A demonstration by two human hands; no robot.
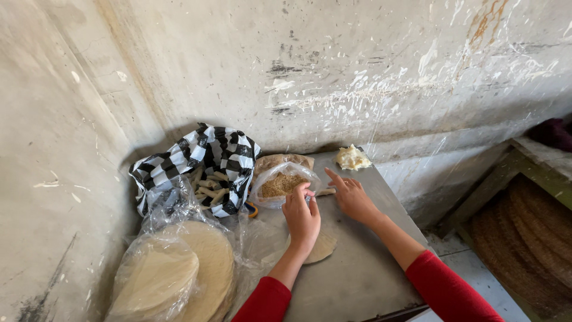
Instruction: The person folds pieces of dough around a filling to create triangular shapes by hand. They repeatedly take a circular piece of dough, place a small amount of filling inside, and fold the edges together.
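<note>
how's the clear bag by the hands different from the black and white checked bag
The clear bag is see-through and holds brown crumbs; the checked bag is opaque and holds pale stick-shaped pieces. The clear bag is smaller and lies nearer the hands, with the left hand at its edge; no hand touches the larger checked bag, which sits by the wall corner. Both are open plastic bags lying on the grey table.

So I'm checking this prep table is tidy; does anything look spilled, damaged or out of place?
Nothing is spilled. One oddity: a pale lump sits bare on the table by the wall, unwrapped, while the crumbs and flatbreads are bagged. The wall is scuffed and streaked.
</note>
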